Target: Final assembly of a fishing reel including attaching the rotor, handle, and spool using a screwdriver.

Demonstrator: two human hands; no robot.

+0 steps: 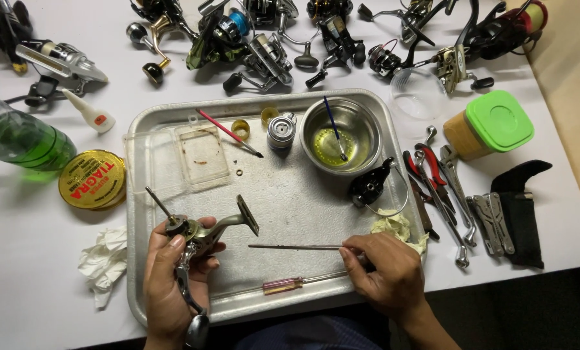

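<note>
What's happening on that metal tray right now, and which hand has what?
A person works over a metal tray on a white table. The left hand grips a partly stripped fishing reel body, its shaft pointing up-left and its crank handle hanging toward the tray's near rim. The right hand holds a thin rod-like tool lying level, its tip pointing at the reel. A pink-handled screwdriver lies loose on the tray. A steel bowl holds yellowish liquid and a blue brush.

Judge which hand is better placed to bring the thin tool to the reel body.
Right, probably. The right hand already grips the thin tool, whose tip points toward the reel body. The left hand is wrapped around that body, steadying it over the metal tray.
</note>
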